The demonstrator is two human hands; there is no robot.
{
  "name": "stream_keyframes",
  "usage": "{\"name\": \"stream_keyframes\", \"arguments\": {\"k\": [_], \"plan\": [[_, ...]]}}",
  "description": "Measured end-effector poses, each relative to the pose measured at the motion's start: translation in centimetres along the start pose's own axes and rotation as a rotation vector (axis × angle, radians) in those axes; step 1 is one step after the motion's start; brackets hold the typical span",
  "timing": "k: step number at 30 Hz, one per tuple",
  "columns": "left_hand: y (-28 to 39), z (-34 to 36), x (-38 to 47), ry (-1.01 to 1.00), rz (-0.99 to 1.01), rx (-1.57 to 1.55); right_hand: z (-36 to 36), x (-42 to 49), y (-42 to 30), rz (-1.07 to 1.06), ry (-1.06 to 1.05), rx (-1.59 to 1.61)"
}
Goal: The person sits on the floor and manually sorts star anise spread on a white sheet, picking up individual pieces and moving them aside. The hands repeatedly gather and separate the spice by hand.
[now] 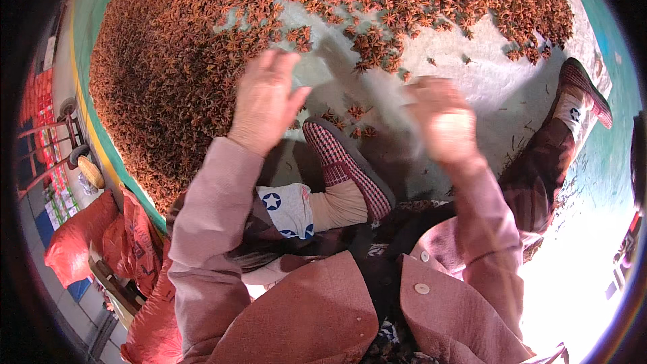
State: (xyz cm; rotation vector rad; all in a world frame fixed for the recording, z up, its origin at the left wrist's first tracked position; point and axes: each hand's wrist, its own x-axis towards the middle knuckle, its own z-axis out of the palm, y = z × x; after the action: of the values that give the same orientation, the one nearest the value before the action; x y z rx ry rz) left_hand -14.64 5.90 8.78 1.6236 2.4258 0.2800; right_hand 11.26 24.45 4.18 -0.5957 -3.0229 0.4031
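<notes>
A broad heap of dried star anise (167,60) spreads over a pale sheet (470,91) in front of me. My left hand (268,96) is raised at the heap's near edge, thumb apart from the fingers, with nothing visible in it. Across from it, my right hand (445,116) hovers above the bare part of the sheet. It is blurred by motion, and whether its fingers hold anything cannot be made out. A few loose star anise pods (359,114) lie between the two hands, just beyond my houndstooth shoe (349,167).
My other leg stretches right, its shoe (581,86) at the sheet's edge. Red woven sacks (86,242) stand at left, near a hand truck (65,136) and stacked cartons (48,111). A yellow line (96,134) borders the green floor (619,106). Strong light washes out the lower right.
</notes>
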Motion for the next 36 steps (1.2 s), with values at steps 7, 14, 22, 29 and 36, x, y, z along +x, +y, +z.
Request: {"name": "stream_keyframes", "arguments": {"k": [7, 14, 22, 29, 36], "plan": [[2.8, 3.1, -0.7, -0.011, 0.118, -0.397, 5.2, 2.3, -5.6, -0.218, -0.089, 0.060], [4.1, -1.0, 1.8, -0.195, -0.038, -0.595, -3.2, -1.6, 0.9, 0.269, -0.001, 0.048], [14.8, 8.4, 1.2, -0.555, 0.520, -0.188, 1.8, -1.2, 9.4, 0.266, -0.006, -0.097], [10.0, 13.4, 4.9, -0.272, 0.787, 0.048, -0.7, -6.6, 11.2, 0.669, -0.465, -0.309], [-5.7, 1.3, 2.9, -0.604, -0.109, 0.362, 5.4, 1.0, 10.9, 0.451, 0.305, -0.057]]}}
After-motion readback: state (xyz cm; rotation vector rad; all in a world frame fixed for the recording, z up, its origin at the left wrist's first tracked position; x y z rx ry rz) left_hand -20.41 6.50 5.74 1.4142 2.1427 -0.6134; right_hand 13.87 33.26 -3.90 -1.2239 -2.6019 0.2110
